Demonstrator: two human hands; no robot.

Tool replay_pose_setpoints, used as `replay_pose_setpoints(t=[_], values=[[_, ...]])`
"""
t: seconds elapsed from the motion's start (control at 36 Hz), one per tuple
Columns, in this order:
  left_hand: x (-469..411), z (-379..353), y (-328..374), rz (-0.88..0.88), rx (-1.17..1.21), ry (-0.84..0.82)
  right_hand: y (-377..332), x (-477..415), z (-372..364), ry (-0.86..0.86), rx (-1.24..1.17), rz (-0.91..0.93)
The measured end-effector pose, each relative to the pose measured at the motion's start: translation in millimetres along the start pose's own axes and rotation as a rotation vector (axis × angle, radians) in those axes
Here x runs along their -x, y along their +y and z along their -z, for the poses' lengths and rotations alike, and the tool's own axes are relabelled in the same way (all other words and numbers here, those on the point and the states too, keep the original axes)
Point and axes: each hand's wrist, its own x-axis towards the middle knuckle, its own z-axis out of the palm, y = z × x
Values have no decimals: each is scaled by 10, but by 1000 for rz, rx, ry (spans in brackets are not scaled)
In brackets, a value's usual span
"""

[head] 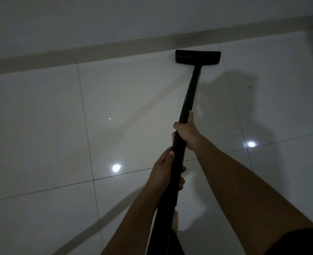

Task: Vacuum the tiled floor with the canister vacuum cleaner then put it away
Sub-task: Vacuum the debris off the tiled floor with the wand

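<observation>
A black vacuum wand (pixel 189 94) runs from the bottom middle up to a flat black floor head (pixel 198 57). The head rests on the glossy white tiled floor (pixel 126 100), close to the base of the wall. My right hand (pixel 186 131) grips the wand higher up, thumb along the tube. My left hand (pixel 164 169) is wrapped around the wand just below it. The canister is out of view.
A pale skirting strip (pixel 96 48) runs along the white wall (pixel 115 17) across the top. Ceiling lights reflect as bright spots (pixel 116 168) on the tiles. My bare foot (pixel 175 220) shows beside the wand at the bottom.
</observation>
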Motion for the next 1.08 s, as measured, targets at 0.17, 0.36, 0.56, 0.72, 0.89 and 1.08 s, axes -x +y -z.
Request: replay_pose_setpoints(t=[0.17,0.36,0.56,0.72,0.89,1.08], values=[[-79,-138,99,4,10,-20,-96,-78,115,17,-2,28],[-41,-481,37,-12,-56,-38,11,19,472,104,-101,34],[122,-783,-74,14,-115,-65,230,229,840,160,-188,36],[311,-879,-247,37,-184,-92,522,398,1013,196,-232,9],[536,-860,-447,48,-230,-53,749,614,990,149,-257,-11],[769,-552,-510,30,-284,13,796,869,620,56,-261,-10]])
